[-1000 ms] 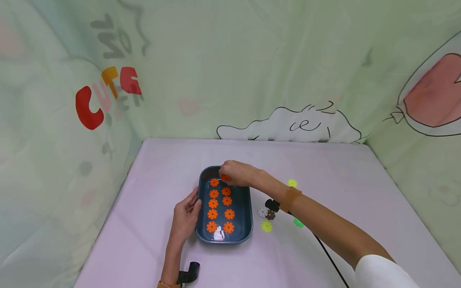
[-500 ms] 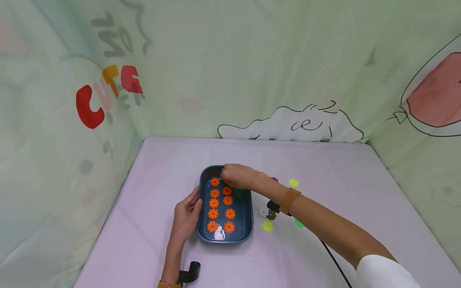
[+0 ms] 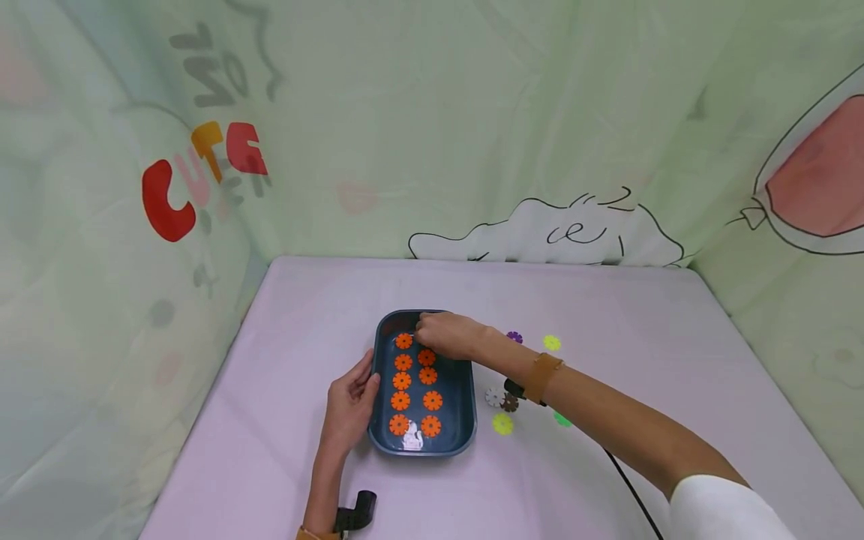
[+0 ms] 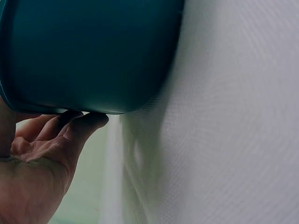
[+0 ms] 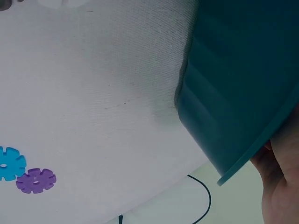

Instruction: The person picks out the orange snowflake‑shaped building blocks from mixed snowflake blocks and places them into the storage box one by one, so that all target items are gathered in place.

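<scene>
A dark blue-green tray (image 3: 459,409) lies on the pale cloth-covered table, with several orange snowflake discs (image 3: 401,380) in two columns on its floor. My left hand (image 3: 351,401) holds the tray's left side, thumb at the rim; in the left wrist view the fingers (image 4: 93,121) lie against the tray wall (image 4: 93,60). My right hand (image 3: 445,335) reaches over the far right rim into the tray, fingers curled down at the top of the right column. The disc seen in those fingers earlier is hidden beneath the hand. The right wrist view shows only the tray's outer wall (image 5: 233,93) and part of this hand (image 5: 282,182).
Right of the tray lie a white disc (image 3: 494,397), a brown disc (image 3: 509,403), yellow discs (image 3: 502,424), a green disc (image 3: 562,420) and a purple disc (image 3: 514,337). A blue disc (image 5: 11,164) shows in the right wrist view. A black cable (image 3: 633,491) trails below the right forearm.
My right hand has lowered slightly towards the tray floor, and the orange disc in its fingers has gone out of sight. The left hand keeps its place on the tray.
</scene>
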Motion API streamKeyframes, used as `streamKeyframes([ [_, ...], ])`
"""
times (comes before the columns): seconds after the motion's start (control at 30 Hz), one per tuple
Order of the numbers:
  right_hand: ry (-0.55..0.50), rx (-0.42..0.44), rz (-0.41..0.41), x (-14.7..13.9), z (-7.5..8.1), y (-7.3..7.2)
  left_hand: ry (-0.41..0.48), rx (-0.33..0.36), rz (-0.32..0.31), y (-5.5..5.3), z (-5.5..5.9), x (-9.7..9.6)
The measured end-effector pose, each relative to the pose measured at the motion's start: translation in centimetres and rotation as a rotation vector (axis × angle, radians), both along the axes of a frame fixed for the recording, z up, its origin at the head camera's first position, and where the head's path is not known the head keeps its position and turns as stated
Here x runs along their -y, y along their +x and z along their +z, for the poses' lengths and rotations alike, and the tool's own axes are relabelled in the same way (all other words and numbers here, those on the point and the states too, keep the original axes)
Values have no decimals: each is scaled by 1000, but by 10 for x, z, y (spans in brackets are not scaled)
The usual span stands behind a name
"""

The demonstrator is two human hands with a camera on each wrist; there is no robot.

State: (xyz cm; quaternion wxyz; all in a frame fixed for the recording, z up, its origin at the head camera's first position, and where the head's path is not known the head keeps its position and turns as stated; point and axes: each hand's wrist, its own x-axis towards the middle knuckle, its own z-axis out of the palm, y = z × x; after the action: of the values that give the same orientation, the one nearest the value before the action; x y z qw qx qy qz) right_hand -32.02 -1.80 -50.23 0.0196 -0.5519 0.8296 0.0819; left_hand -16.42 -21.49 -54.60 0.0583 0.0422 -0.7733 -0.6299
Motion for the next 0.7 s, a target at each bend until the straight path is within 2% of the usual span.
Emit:
streamKeyframes([
  [0.27, 48, -34, 29, 1, 0, 2, -1, 0, 1, 0, 0, 0],
  [0.53, 51, -75, 85, -1, -2, 0, -3, 6, 3, 0, 0, -1],
  [0.7, 54, -99, 88, -2, -4, 0, -3, 2, 1, 0, 0, 0],
])
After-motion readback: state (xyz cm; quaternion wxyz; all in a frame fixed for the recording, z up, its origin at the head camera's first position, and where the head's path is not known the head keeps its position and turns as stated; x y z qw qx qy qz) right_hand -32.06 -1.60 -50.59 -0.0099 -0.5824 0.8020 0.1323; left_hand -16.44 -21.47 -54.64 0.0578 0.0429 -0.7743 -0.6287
